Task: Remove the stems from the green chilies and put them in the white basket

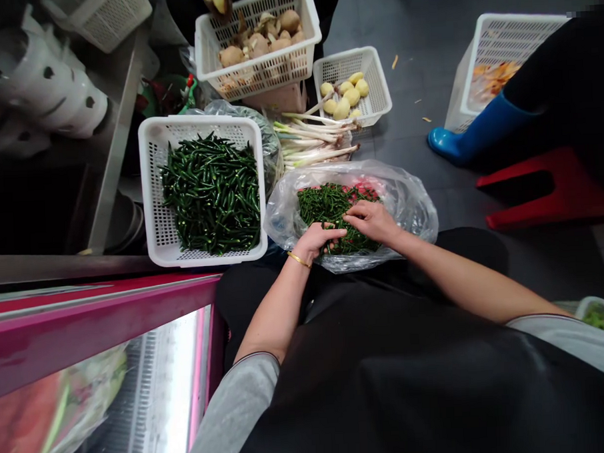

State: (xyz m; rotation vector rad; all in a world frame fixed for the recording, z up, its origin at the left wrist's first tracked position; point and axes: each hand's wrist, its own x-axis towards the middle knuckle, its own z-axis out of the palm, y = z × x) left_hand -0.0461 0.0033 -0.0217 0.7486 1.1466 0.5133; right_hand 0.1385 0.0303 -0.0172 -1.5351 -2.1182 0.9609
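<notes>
A clear plastic bag [411, 202] lies open in front of my lap, with slim dark green chili peppers [321, 202] and some red showing inside. My left hand [317, 239], with a gold bracelet at the wrist, is curled over the bag around a few green chili peppers, thumb stretched to the right. Close beside it, my right hand [370, 220] has its fingertips pinched together; what they hold is too small to make out. To the left stands a white plastic basket [153, 193] heaped with glossy green chilies [213, 197].
Beyond the bag lie scallions [313, 139], a basket [384, 103] of peeled potatoes, and a raised crate [265, 74] of unpeeled ones. At right are a person's blue boot [493, 131], a red stool [565, 188] and a white bin [463, 86]. A pink-framed cabinet [110, 301] borders my left.
</notes>
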